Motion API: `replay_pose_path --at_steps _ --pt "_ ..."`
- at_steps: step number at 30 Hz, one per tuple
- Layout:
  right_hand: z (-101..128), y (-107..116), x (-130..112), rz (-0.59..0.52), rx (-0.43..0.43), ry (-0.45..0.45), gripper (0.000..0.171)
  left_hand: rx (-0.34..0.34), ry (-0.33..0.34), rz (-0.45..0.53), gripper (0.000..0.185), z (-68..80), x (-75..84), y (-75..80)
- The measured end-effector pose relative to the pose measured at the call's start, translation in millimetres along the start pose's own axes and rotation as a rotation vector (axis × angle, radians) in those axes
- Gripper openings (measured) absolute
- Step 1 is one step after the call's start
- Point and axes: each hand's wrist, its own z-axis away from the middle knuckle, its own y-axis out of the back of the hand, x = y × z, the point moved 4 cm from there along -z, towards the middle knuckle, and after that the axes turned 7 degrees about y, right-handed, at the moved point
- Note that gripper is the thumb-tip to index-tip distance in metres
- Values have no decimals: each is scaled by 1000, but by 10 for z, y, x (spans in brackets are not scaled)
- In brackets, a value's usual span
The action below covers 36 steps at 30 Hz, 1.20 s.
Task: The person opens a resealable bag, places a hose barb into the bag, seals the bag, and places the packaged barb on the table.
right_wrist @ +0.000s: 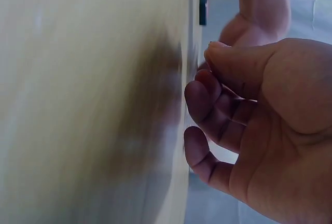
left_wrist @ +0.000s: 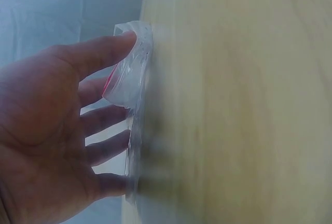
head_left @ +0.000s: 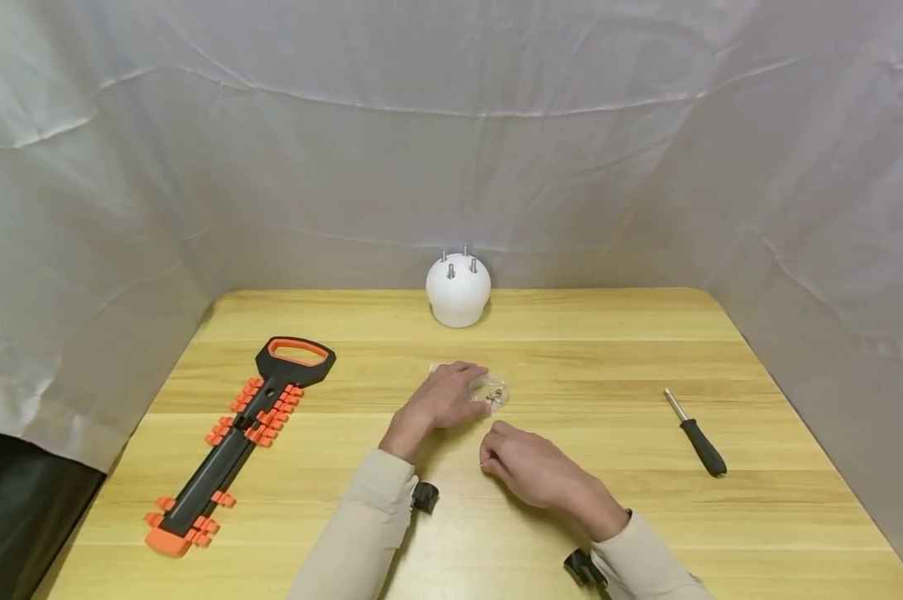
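In the head view a small clear plastic bag (head_left: pixel 502 390) with tiny metal pieces, seemingly screws, lies at the middle of the table. My left hand (head_left: pixel 445 395) holds it from the left. The left wrist view shows the thumb on the crumpled bag (left_wrist: pixel 129 79), which has a red strip, and the other fingers spread behind and beside it. My right hand (head_left: pixel 529 467) is just in front of the bag, apart from it. Its fingers (right_wrist: pixel 199 102) are curled, with the thumb near the index finger. Whether something tiny is between those tips cannot be seen.
A white rounded object (head_left: pixel 459 292) with several metal pins upright on top stands at the table's back edge. To the left lies a black and orange rack-like tool (head_left: pixel 226 458). A black-handled screwdriver (head_left: pixel 699 442) lies at right. Grey sheeting surrounds the table (head_left: pixel 571 342).
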Motion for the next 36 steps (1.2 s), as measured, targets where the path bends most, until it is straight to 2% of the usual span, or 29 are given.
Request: replay_pose_path --at_steps 10,15,22,28,36 --pt "78 99 263 -29 44 -109 10 2 -3 6 62 18 -5 -16" --pt "49 120 394 -54 60 -152 10 3 -5 1 62 13 -22 -26" --pt "-47 162 563 -44 118 -269 8 4 -7 1 62 8 -31 -32" --pt "-162 234 604 -20 180 -276 8 6 -14 -3 62 10 -19 -16" --pt "-309 263 622 -51 189 -300 8 -1 -22 -6 62 -6 0 -8"
